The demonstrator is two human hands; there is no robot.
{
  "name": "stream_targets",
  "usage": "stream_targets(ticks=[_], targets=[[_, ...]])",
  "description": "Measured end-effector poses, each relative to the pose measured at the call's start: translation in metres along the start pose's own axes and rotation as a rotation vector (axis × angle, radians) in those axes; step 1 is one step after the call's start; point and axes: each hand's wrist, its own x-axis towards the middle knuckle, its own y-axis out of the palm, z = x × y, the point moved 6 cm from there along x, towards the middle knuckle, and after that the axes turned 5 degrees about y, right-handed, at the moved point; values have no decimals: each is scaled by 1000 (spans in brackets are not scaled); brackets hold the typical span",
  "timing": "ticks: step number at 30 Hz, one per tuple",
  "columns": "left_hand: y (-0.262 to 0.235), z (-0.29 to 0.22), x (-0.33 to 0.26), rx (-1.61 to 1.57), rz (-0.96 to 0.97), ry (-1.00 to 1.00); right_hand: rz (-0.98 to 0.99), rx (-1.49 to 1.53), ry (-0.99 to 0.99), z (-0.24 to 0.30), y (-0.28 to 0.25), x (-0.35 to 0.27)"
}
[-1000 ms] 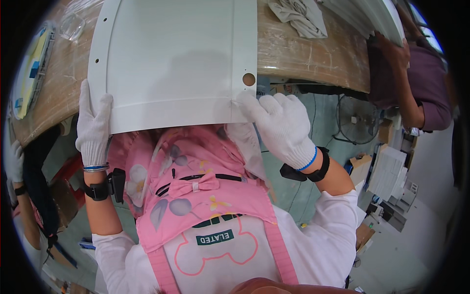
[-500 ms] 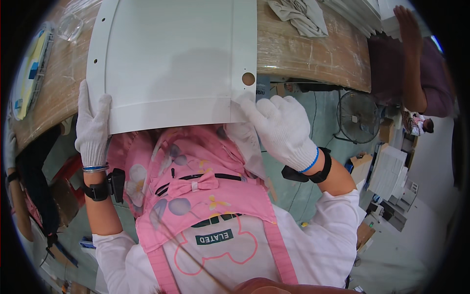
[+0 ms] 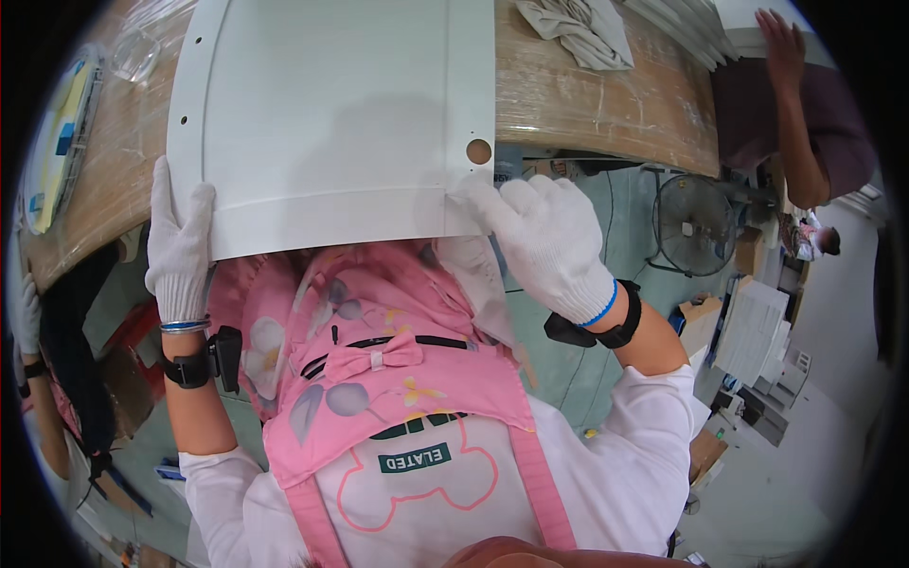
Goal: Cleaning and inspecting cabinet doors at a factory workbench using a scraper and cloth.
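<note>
A large white panel (image 3: 327, 104) with a raised border and holes lies on the table, its near edge overhanging toward my pink apron. My left hand (image 3: 180, 237), in a white knitted glove, grips the panel's left edge near the corner, thumb on top. At the near right corner my right hand (image 3: 549, 241), also gloved, is closed with its fingertips against the panel's surface, below a round hole. Whatever those fingers may pinch is hidden. Pale fabric (image 3: 473, 270) hangs below the panel edge beside this hand; I cannot tell whether the hand holds it.
The brown table (image 3: 606, 114) is wrapped in clear film. A crumpled beige cloth (image 3: 582, 33) lies at its far right, and a yellow-and-blue item (image 3: 62, 142) at the left. A co-worker's arm (image 3: 800, 123) is raised at the right, near a floor fan (image 3: 694, 225). Another person's gloved hand (image 3: 28, 322) shows at far left.
My right hand has shifted very slightly at the panel's corner. The left hand and panel look almost unmoved. The right co-worker's arm moved a little left, and the far-left person's hand moved down.
</note>
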Motion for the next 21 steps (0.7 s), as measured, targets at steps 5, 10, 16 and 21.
stream_targets(ticks=[5,10,16,21], targets=[[-1,2,-2,-1,-2,-8,67,-30,-52,6,-5,-2],[-2,0,-2,46,-5,2,33,-34,-9,-3,0,-1],[-1,2,-2,20,-16,-4,26,-38,-7,-2,1,3],[-2,0,-2,37,-23,1,29,-30,0,-4,2,2]])
